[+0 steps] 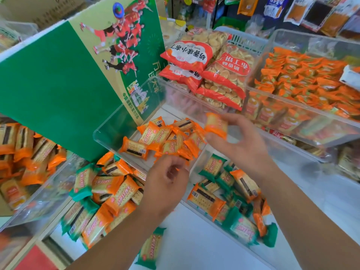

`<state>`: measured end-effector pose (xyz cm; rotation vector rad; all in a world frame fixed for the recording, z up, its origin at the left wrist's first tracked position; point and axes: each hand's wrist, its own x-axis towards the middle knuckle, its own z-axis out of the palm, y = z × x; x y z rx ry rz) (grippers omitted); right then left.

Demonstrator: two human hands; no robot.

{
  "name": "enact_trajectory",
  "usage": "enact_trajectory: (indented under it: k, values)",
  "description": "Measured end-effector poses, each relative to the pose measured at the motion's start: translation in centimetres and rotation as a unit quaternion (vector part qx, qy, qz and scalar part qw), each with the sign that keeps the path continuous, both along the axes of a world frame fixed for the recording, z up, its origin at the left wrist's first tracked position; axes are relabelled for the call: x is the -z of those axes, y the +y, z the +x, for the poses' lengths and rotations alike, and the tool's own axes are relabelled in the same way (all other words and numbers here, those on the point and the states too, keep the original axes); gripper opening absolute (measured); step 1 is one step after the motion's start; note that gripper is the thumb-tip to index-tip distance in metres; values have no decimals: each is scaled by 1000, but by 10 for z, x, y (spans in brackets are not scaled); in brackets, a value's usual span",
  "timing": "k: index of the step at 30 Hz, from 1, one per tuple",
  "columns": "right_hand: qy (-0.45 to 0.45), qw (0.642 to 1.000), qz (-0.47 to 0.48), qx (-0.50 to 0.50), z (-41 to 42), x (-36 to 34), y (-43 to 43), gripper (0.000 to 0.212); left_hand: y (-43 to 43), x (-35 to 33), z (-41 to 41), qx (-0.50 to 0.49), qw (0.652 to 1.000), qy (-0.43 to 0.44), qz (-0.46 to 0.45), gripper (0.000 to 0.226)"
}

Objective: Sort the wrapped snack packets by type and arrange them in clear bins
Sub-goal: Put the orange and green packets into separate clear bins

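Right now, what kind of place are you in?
Most likely a small snack shop: clear bins heaped with orange packets, big bags of biscuits stacked behind, and sealed packets hanging on the back wall.

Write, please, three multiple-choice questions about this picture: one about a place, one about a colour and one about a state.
1. Where is the packet that the right hand holds?
A. over the clear bin
B. inside a drawer
C. on the floor

2. What colour are the wrappers lying in that bin?
A. blue
B. purple
C. orange

3. How do the right hand's fingers stand?
A. spread flat, holding nothing
B. pinching the packet
C. curled into an empty fist

Answers:
1 A, the packet hangs above the bin's open top.
2 C, each wrapper in the bin has orange ends.
3 B, the thumb and fingers close on the packet's edges.
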<state>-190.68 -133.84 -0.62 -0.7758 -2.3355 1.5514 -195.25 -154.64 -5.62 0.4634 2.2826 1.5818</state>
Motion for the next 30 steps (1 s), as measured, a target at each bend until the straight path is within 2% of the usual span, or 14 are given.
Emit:
enact_trajectory:
  k: [3, 4, 6, 8, 10, 12, 15, 18, 19, 20, 23, 27, 28, 30]
  values:
    - [-41, 995, 31, -80, -15, -7, -3, 73, -9, -7, 14, 109, 986, 117, -42, 11]
    - [-60, 995, 20, -76, -11, -5, 5, 74, -9, -8, 16, 165, 976, 133, -53, 8]
    - [-107, 994, -2, -15, 16, 14, 36, 57, 2, -9, 15, 284, 945, 132, -91, 10]
    - [-183, 982, 10, 49, 50, 41, 63, 37, 27, -7, 15, 387, 893, 131, -186, 20]
    - [-270, 961, 39, 54, 81, 70, 75, 35, 57, -1, 16, 459, 819, 140, -315, 27]
    - [-330, 942, 55, 33, 102, 95, 72, 55, 80, 4, 18, 507, 751, 117, -407, 28]
    - [-353, 932, 73, 31, 114, 118, 68, 93, 96, 15, 15, 544, 692, 108, -463, 31]
    - [-305, 946, -72, 85, 102, 112, 72, 111, 96, 20, 8, 564, 647, 158, -488, 24]
    - [-292, 946, -107, 91, 98, 110, 72, 114, 95, 22, 6, 556, 658, 167, -479, 12]
    - [-293, 945, -114, 90, 95, 107, 72, 115, 93, 21, 5, 541, 679, 167, -467, 13]
    - [-301, 945, -88, 94, 92, 109, 71, 109, 86, 18, 2, 482, 762, 118, -415, 38]
    - [-229, 945, -159, 171, 95, 111, 73, 62, 105, 23, 7, 362, 892, 32, -270, 24]
    - [-222, 946, -156, 179, 97, 113, 75, 50, 113, 30, 10, 330, 914, 1, -236, 23]
    - [-219, 946, -149, 185, 99, 113, 76, 30, 131, 42, 20, 297, 933, -61, -195, 18]
